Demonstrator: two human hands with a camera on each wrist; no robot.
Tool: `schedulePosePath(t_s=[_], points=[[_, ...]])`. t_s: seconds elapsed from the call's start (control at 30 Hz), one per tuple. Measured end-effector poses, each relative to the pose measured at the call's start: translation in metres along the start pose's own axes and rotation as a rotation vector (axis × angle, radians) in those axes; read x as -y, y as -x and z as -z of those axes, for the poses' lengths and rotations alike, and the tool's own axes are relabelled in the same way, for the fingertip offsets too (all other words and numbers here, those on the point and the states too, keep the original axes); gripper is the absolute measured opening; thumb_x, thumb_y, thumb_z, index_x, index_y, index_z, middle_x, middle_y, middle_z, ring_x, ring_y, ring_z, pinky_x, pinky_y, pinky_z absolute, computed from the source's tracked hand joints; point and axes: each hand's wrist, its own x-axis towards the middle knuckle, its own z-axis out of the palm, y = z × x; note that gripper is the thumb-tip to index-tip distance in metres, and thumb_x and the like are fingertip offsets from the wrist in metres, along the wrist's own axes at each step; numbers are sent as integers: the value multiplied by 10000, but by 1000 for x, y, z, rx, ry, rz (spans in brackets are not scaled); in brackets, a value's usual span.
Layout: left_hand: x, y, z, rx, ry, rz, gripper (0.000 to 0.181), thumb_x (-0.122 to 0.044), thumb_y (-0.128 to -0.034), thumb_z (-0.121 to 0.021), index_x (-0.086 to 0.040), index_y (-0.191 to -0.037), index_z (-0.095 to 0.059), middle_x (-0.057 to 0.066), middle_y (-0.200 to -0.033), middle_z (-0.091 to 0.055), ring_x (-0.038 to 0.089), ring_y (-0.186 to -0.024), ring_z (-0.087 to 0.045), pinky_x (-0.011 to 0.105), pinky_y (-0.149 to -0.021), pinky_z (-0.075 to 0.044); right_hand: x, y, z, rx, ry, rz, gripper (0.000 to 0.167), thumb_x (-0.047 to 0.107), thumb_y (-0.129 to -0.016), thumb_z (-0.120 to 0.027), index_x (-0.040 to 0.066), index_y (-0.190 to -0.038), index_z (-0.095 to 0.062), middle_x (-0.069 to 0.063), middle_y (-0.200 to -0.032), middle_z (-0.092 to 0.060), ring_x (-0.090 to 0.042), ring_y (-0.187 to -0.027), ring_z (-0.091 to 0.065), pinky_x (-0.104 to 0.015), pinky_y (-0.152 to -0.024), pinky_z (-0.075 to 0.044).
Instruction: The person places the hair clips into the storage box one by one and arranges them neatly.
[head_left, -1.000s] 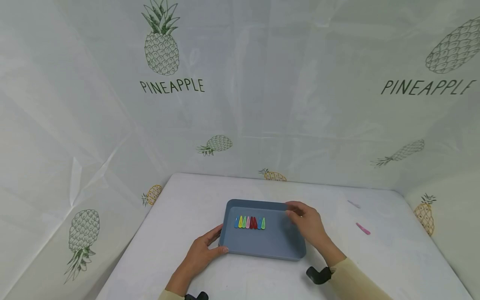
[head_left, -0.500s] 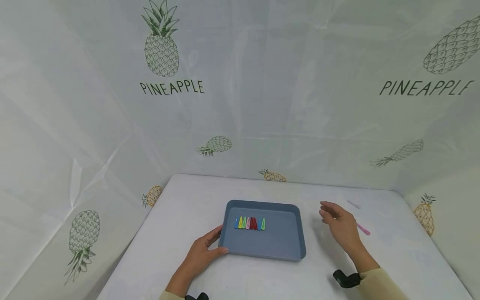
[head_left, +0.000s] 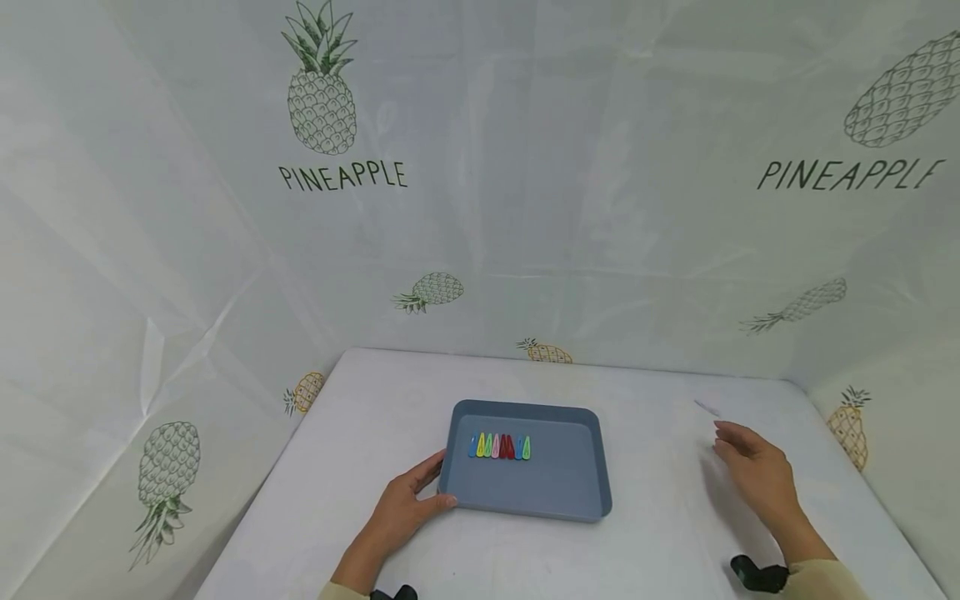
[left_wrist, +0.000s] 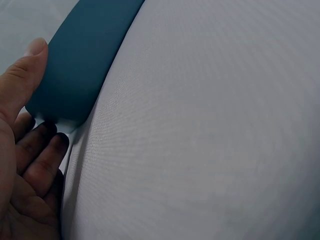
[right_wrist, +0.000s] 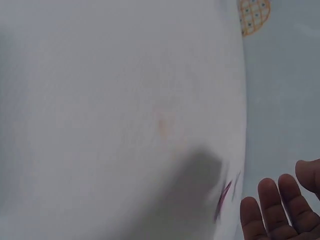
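My left hand holds the near left corner of a blue-grey tray. In the left wrist view the thumb lies against the tray's wall, with fingertips at its corner. Inside the tray stands a row of several snap hair clips, in blue, yellow, green, pink and red. My right hand hovers above the table's right part with loosely bent fingers, nothing between them. A pink hair clip shows blurred in the right wrist view; the hand hides it from the head view.
A pale, thin hair clip lies on the table just beyond my right hand. The white table is backed by a hanging sheet printed with pineapples. My right hand casts a shadow on the tabletop.
My right hand has left the tray's far right corner and moved right across the table, now covering the pink hair clip. The left hand, tray and clip row stay put.
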Motion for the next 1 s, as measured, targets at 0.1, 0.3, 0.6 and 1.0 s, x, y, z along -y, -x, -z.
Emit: schedulePosePath(t_s=[0.1, 0.3, 0.6, 1.0], points=[[0, 0, 0, 1, 4, 0, 847, -483, -864, -852, -198, -1582, -504, 35, -1592, -536, 308, -1489, -499, 613, -1208, -400, -11, -3, 4, -11, 33, -20, 378, 214, -1077, -582, 21, -1397, -636, -254, -1349, -684, -41, -969, -626, -110, -653, -454], [0, 1, 1, 3, 12, 4, 849, -472, -863, -857, -197, -1583, -502, 38, -1594, -533, 311, -1491, -496, 613, -1213, -393, -22, -5, 3, -27, 39, -25, 354, 150, -1064, -591, -7, -1378, -638, -288, -1324, -680, -290, -1071, -671, -115, -645, -434], [-1, 1, 1, 5, 19, 9, 845, -476, -862, -856, -206, -1582, -505, 41, -1595, -533, 327, -1494, -490, 628, -1210, -387, -25, -7, 2, -5, 15, -85, 410, 166, -1069, -570, -30, -1429, -587, -313, -1408, -619, -460, -1228, -612, -234, -754, -544], [1, 0, 1, 4, 17, 6, 844, -475, -862, -857, -208, -1582, -505, 30, -1592, -537, 315, -1495, -491, 621, -1213, -386, -23, -8, -1, 31, 1, -143, 448, 174, -1058, -589, -43, -1449, -564, -319, -1451, -584, -493, -1298, -573, -231, -740, -453]])
